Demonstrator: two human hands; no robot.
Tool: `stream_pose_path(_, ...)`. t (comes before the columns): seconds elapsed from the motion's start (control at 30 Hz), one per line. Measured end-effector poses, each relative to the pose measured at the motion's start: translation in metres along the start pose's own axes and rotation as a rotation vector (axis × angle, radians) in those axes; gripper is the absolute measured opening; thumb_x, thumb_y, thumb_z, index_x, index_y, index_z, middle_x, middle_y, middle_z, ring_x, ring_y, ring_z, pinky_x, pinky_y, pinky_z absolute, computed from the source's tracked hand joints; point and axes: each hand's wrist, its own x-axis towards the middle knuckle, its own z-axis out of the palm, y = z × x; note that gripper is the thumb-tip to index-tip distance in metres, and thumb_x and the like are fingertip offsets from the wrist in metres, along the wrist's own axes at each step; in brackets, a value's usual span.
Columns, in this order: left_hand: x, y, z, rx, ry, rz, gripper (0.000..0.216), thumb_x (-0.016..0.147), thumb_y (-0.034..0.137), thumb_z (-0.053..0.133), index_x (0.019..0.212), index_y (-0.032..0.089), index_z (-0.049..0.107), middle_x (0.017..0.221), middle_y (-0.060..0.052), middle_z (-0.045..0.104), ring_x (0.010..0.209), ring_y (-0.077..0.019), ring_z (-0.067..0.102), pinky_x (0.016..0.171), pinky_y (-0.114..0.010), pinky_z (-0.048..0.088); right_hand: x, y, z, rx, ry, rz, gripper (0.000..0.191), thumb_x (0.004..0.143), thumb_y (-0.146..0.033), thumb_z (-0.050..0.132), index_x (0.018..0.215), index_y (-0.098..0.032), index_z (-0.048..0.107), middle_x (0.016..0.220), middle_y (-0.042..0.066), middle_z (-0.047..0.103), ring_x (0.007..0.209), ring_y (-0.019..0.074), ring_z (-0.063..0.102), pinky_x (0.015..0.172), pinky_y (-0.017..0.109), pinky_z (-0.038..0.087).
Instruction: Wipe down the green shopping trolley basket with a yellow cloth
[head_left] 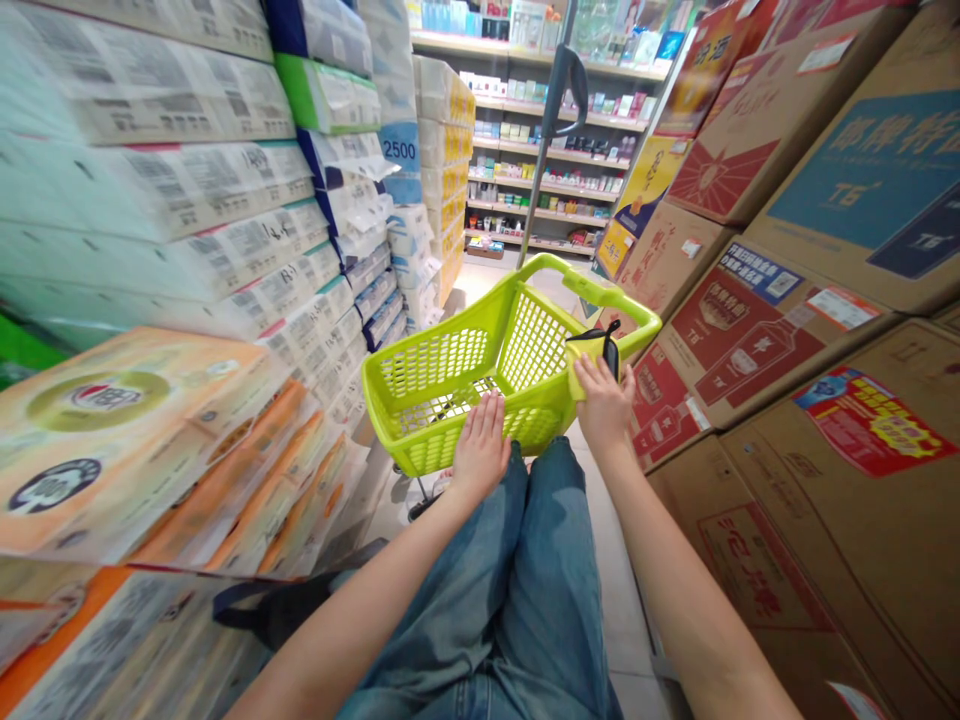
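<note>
A lime-green shopping basket with a lattice of holes stands in front of my knees, its long handle raised at the far right. My left hand lies at the near rim, fingers stretched out and together, with nothing in it. Over at the basket's right end, my right hand has its fingers bent over a small yellow pouch with black trim and a black strap. The underside of the pouch and my right palm are hidden. No goods show inside the basket.
Stacked tissue packs rise on my left, with orange packs closer in. Cardboard cartons wall the right side. Beyond the basket stand a slanting metal pole and shelves of small boxed goods.
</note>
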Motion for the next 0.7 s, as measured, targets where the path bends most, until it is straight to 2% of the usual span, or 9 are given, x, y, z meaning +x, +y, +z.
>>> stream_pose_path(0.13, 0.000, 0.000, 0.000, -0.014, 0.004, 0.001, 0.075, 0.094, 0.027, 0.040, 0.158, 0.008, 0.005, 0.164, -0.013, 0.018, 0.153, -0.0242, 0.013, 0.124, -0.045, 0.020, -0.036, -0.067, 0.016, 0.114, -0.077, -0.114, 0.067, 0.078, 0.000, 0.044, 0.139, -0.025, 0.054, 0.145, 0.003, 0.055, 0.139, 0.0253, 0.046, 0.118, 0.053, 0.020)
stream_pose_path(0.23, 0.000, -0.001, -0.002, -0.019, -0.009, 0.001, 0.076, 0.092, 0.025, 0.042, 0.158, 0.008, 0.006, 0.164, -0.014, 0.020, 0.153, -0.0242, 0.013, 0.124, -0.044, 0.020, -0.048, -0.088, 0.019, 0.168, -0.124, -0.206, 0.067, 0.079, -0.001, 0.045, 0.140, -0.027, 0.053, 0.147, 0.002, 0.053, 0.140, 0.0227, 0.046, 0.117, 0.048, 0.025)
stream_pose_path(0.3, 0.001, -0.001, -0.002, -0.018, -0.015, -0.001, 0.075, 0.093, 0.026, 0.041, 0.158, 0.007, 0.008, 0.164, -0.014, 0.021, 0.153, -0.0242, 0.014, 0.124, -0.044, 0.019, -0.043, -0.076, 0.014, 0.165, -0.161, -0.269, 0.068, 0.078, 0.000, 0.046, 0.139, -0.029, 0.054, 0.146, 0.000, 0.054, 0.139, 0.0214, 0.047, 0.117, 0.048, 0.024)
stream_pose_path(0.37, 0.001, -0.001, -0.002, -0.012, -0.017, 0.003, 0.072, 0.095, 0.028, 0.040, 0.157, 0.007, 0.010, 0.164, -0.013, 0.019, 0.153, -0.0243, 0.013, 0.124, -0.044, 0.019, -0.028, -0.047, 0.006, 0.136, -0.177, -0.305, 0.069, 0.076, 0.001, 0.046, 0.137, -0.031, 0.055, 0.145, 0.000, 0.056, 0.137, 0.0209, 0.048, 0.118, 0.050, 0.020)
stream_pose_path(0.43, 0.001, -0.001, -0.002, -0.005, -0.014, 0.006, 0.071, 0.097, 0.029, 0.038, 0.157, 0.006, 0.009, 0.164, -0.013, 0.018, 0.153, -0.0245, 0.012, 0.124, -0.044, 0.019, -0.011, -0.010, -0.003, 0.090, -0.142, -0.265, 0.067, 0.076, 0.000, 0.047, 0.134, -0.032, 0.058, 0.143, 0.000, 0.057, 0.137, 0.0222, 0.050, 0.118, 0.052, 0.018)
stream_pose_path(0.53, 0.001, 0.000, -0.001, -0.003, -0.006, 0.006, 0.071, 0.098, 0.030, 0.037, 0.158, 0.007, 0.006, 0.164, -0.014, 0.019, 0.153, -0.0247, 0.013, 0.124, -0.045, 0.019, 0.010, 0.035, -0.011, 0.038, -0.020, -0.116, 0.058, 0.080, -0.005, 0.047, 0.130, -0.030, 0.061, 0.140, 0.002, 0.060, 0.135, 0.0242, 0.051, 0.117, 0.055, 0.019)
stream_pose_path(0.6, 0.000, 0.000, 0.000, -0.006, 0.001, 0.005, 0.072, 0.098, 0.029, 0.037, 0.158, 0.007, 0.004, 0.164, -0.014, 0.019, 0.153, -0.0249, 0.013, 0.124, -0.045, 0.019, 0.014, 0.045, -0.011, 0.024, 0.037, -0.028, 0.056, 0.082, -0.007, 0.046, 0.130, -0.030, 0.061, 0.140, 0.002, 0.060, 0.136, 0.0249, 0.051, 0.115, 0.056, 0.021)
stream_pose_path(0.7, 0.000, 0.000, 0.000, -0.003, 0.005, 0.002, 0.072, 0.098, 0.030, 0.037, 0.158, 0.007, 0.005, 0.164, -0.013, 0.018, 0.153, -0.0248, 0.012, 0.124, -0.044, 0.018, 0.003, 0.022, 0.000, 0.017, 0.048, 0.039, 0.062, 0.078, -0.005, 0.045, 0.135, -0.026, 0.057, 0.145, 0.004, 0.055, 0.139, 0.0269, 0.046, 0.115, 0.056, 0.022)
